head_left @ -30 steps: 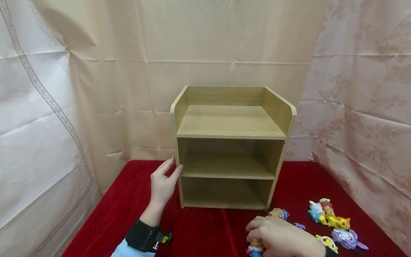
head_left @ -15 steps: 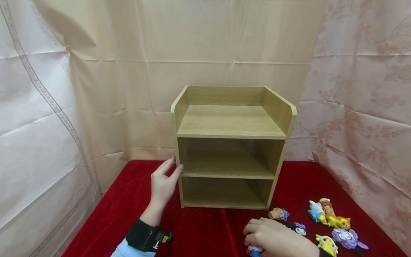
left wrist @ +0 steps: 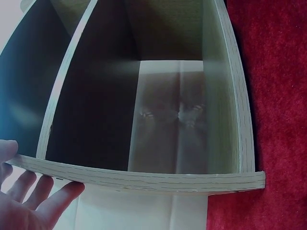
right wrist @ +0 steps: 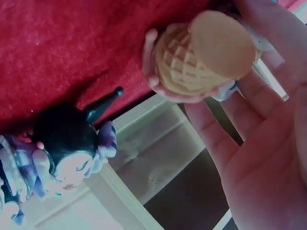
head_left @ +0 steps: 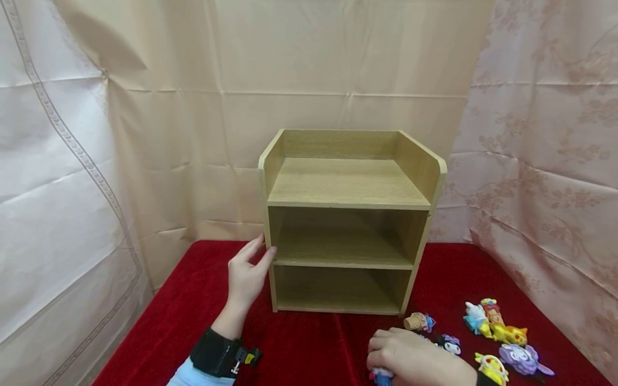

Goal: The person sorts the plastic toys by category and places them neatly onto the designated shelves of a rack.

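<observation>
A small wooden shelf unit (head_left: 347,206) stands on the red cloth, its open compartments facing me. My left hand (head_left: 246,273) grips its left side panel, thumb at the front edge and fingers along the outside. In the left wrist view the fingertips (left wrist: 72,189) lie against that panel. Low at the front right, my right hand (head_left: 417,356) is around a toy figurine with a blue part (head_left: 382,377), mostly hidden beneath it. The right wrist view shows its waffle-cone base (right wrist: 206,52) between the thumb and fingers.
Beside the right hand lie another waffle-cone figurine (head_left: 419,321) and a black-hooded one (head_left: 450,343). Farther right are a purple figurine (head_left: 523,358), a yellow one (head_left: 491,368), an orange-yellow one (head_left: 510,334) and a white-and-blue one (head_left: 475,317). Curtains hang behind the red-covered table (head_left: 193,305).
My right hand has shifted slightly left and down over the figurine, uncovering the black-hooded figurine and more of the cone figurine behind it. My left hand has stayed on the shelf unit.
</observation>
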The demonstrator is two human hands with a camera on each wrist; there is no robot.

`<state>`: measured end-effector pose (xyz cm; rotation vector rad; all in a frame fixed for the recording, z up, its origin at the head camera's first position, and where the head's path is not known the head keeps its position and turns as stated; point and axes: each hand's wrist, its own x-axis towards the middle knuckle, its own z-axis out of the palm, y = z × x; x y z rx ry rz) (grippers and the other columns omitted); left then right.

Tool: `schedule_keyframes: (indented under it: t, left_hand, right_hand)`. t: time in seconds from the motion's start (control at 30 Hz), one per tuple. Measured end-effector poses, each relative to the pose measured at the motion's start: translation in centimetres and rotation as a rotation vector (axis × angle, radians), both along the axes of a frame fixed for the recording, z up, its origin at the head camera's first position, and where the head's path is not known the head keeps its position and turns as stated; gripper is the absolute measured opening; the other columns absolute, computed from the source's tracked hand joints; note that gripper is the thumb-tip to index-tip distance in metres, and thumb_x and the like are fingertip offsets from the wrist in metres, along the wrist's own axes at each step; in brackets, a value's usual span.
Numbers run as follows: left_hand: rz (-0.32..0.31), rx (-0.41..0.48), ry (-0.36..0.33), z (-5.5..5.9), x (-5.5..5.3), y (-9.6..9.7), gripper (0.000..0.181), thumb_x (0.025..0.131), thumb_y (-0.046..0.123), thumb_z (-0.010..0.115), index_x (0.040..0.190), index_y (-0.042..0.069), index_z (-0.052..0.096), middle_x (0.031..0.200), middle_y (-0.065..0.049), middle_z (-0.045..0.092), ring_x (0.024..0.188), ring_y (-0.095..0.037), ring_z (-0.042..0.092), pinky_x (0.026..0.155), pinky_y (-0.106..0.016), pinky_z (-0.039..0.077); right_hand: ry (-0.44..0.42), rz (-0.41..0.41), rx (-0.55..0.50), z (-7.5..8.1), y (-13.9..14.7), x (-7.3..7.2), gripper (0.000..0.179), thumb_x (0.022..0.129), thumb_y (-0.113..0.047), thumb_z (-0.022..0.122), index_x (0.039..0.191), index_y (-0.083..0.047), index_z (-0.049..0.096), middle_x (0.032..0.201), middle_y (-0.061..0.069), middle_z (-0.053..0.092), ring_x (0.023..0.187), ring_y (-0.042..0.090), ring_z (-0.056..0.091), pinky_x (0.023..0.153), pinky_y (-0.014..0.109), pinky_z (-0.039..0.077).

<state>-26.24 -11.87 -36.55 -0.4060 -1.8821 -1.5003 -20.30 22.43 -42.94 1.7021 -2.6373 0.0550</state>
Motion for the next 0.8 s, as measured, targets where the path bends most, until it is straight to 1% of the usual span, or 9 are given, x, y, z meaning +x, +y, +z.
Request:
schedule_keyframes:
  t: [0.1,0.17,0.33,0.47,0.6,0.7,0.8]
  left_hand:
    - [-0.004,0.002,0.01,-0.1,-0.1,0.0,0.042,0.09,-0.004,0.075,0.13,-0.008,0.064,0.127,-0.023,0.066,0.113,-0.035,0.067,0.085,-0.01,0.049]
    - [-0.005,0.004,0.021,-0.2,-0.2,0.0,0.042,0.09,-0.005,0.075,0.13,-0.009,0.064,0.127,-0.023,0.067,0.112,-0.035,0.067,0.085,-0.01,0.049]
    - [-0.01,0.008,0.045,-0.3,-0.3,0.1,0.041,0.09,-0.006,0.074,0.129,-0.009,0.064,0.126,-0.024,0.066,0.111,-0.035,0.067,0.086,-0.011,0.05]
    - [-0.015,0.01,0.051,-0.2,-0.3,0.1,0.041,0.09,-0.006,0.074,0.129,-0.009,0.064,0.127,-0.025,0.066,0.111,-0.036,0.067,0.086,-0.012,0.05]
    - [-0.02,0.013,0.054,-0.2,-0.3,0.1,0.041,0.09,-0.007,0.074,0.129,-0.01,0.064,0.127,-0.025,0.066,0.111,-0.036,0.067,0.085,-0.011,0.05]
    - [-0.017,0.009,0.053,-0.2,-0.3,0.0,0.04,0.089,-0.007,0.074,0.129,-0.01,0.064,0.126,-0.024,0.066,0.11,-0.036,0.067,0.085,-0.011,0.049]
    - [-0.013,0.005,0.053,-0.2,-0.3,0.0,0.041,0.089,-0.007,0.074,0.129,-0.01,0.064,0.126,-0.024,0.066,0.11,-0.035,0.068,0.085,-0.01,0.049]
  right_hand:
    - [-0.022,0.0,-0.059,0.1,0.2,-0.1,0.026,0.081,-0.024,0.088,0.1,-0.032,0.071,0.098,-0.022,0.058,0.088,-0.005,0.051,0.074,0.013,0.044]
    - [-0.045,-0.014,-0.093,0.2,0.3,0.0,0.024,0.083,-0.026,0.086,0.1,-0.032,0.07,0.097,-0.022,0.058,0.088,-0.006,0.051,0.074,0.012,0.045]
    - [-0.051,-0.043,-0.125,0.8,0.4,0.0,0.028,0.084,-0.029,0.086,0.107,-0.03,0.07,0.102,-0.02,0.06,0.091,-0.005,0.054,0.075,0.018,0.05]
    - [-0.011,-0.021,-0.18,1.1,0.3,-0.1,0.03,0.084,-0.025,0.086,0.11,-0.026,0.071,0.104,-0.018,0.061,0.095,-0.003,0.056,0.078,0.017,0.05]
    - [-0.009,-0.019,-0.235,1.3,0.4,-0.2,0.033,0.085,-0.023,0.085,0.114,-0.024,0.07,0.109,-0.015,0.063,0.101,0.0,0.058,0.081,0.017,0.051]
    - [-0.038,-0.034,-0.269,1.5,0.4,-0.2,0.035,0.086,-0.02,0.085,0.117,-0.023,0.069,0.114,-0.013,0.063,0.104,0.002,0.059,0.083,0.019,0.052]
    - [-0.032,-0.052,-0.307,1.8,0.3,-0.2,0.037,0.085,-0.016,0.085,0.118,-0.023,0.069,0.115,-0.012,0.063,0.104,0.003,0.06,0.082,0.018,0.052]
